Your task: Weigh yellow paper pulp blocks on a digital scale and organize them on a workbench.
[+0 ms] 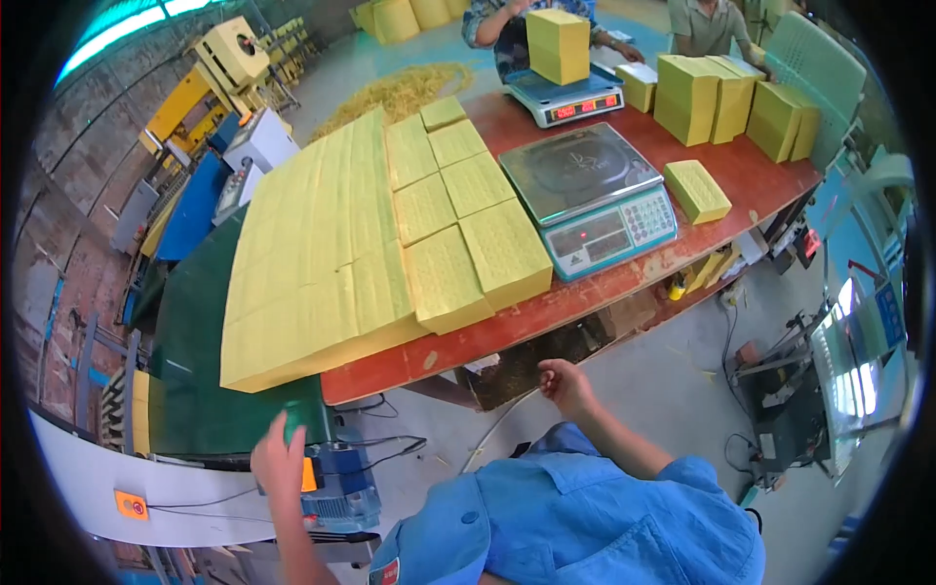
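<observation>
My left hand (280, 458) is over the near edge of the green conveyor belt (234, 424), fingers stretched and nothing in them. Just off the front edge of the red table (453, 346), my right hand (568, 388) hangs in the air with its fingers curled in and nothing showing in them. Ahead of both hands lies a wide block of yellow paper stacks (317, 244), part on the belt and part on the table. Beside it several separate yellow paper stacks (505, 249) stand in two rows. A digital scale (585, 180) with a bare metal plate adjoins them.
One yellow paper block (697, 191) lies right of the scale. Across the table, a person (492, 29) is by a second scale (565, 97) bearing a tall yellow stack (559, 47). More stacks (687, 97) stand near another person (707, 27). A blue motor (341, 497) sits below the belt.
</observation>
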`<action>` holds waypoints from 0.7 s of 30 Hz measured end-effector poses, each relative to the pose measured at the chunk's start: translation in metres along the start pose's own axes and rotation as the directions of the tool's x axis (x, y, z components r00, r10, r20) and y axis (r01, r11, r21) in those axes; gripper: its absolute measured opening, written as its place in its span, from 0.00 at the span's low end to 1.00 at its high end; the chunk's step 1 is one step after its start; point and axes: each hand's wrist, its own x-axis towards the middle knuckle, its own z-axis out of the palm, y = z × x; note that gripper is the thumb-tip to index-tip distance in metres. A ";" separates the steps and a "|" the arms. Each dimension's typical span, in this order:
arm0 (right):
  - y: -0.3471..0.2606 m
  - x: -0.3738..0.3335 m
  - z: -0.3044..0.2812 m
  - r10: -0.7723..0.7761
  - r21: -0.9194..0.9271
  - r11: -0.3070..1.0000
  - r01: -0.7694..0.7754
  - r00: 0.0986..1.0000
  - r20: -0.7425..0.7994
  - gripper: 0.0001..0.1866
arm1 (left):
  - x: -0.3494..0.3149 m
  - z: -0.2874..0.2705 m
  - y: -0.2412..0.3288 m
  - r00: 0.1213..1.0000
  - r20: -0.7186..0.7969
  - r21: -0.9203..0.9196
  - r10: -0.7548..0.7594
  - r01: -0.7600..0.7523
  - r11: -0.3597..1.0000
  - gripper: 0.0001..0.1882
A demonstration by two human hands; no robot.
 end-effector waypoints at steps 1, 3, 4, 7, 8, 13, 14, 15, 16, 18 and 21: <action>-0.007 -0.003 -0.004 0.008 -0.058 0.998 -0.005 0.999 0.049 0.12 | 0.020 0.004 0.053 0.994 -0.098 -0.186 0.044 -0.062 0.981 0.19; -0.031 -0.009 -0.013 0.053 -0.084 0.995 -0.046 0.995 0.084 0.11 | 0.058 0.019 0.162 0.989 0.011 -0.372 0.146 -0.131 0.919 0.20; -0.042 -0.011 -0.015 0.116 -0.172 0.981 -0.093 0.985 0.130 0.11 | 0.075 0.031 0.210 0.947 -0.036 -0.495 0.318 -0.294 0.818 0.22; -0.074 -0.007 -0.019 0.307 -0.428 0.881 -0.200 0.931 0.197 0.13 | 0.128 0.073 0.325 0.797 -0.250 -0.471 0.549 -0.596 0.651 0.23; -0.079 -0.003 -0.027 0.344 -0.454 0.865 -0.213 0.910 0.230 0.15 | 0.144 0.089 0.353 0.775 -0.275 -0.447 0.569 -0.627 0.639 0.24; -0.126 0.013 -0.022 0.497 -0.633 0.749 -0.194 0.797 0.343 0.18 | 0.177 0.170 0.389 0.852 -0.157 -0.255 0.499 -0.523 0.813 0.22; -0.131 0.018 -0.025 0.505 -0.640 0.741 -0.203 0.796 0.333 0.19 | 0.172 0.184 0.388 0.822 -0.251 -0.178 0.512 -0.559 0.810 0.22; -0.136 0.025 -0.029 0.507 -0.642 0.737 -0.213 0.801 0.317 0.19 | 0.167 0.185 0.397 0.838 -0.243 -0.226 0.489 -0.539 0.812 0.22; -0.140 0.028 -0.031 0.504 -0.640 0.736 -0.221 0.809 0.301 0.19 | 0.162 0.180 0.403 0.860 -0.229 -0.268 0.457 -0.507 0.819 0.22; -0.139 0.037 -0.037 0.506 -0.655 0.724 -0.214 0.811 0.295 0.20 | 0.164 0.175 0.410 0.879 -0.200 -0.293 0.433 -0.475 0.830 0.22; -0.130 0.043 -0.042 0.517 -0.596 0.762 -0.252 0.791 0.327 0.20 | 0.163 0.171 0.412 0.889 -0.181 -0.306 0.420 -0.457 0.835 0.21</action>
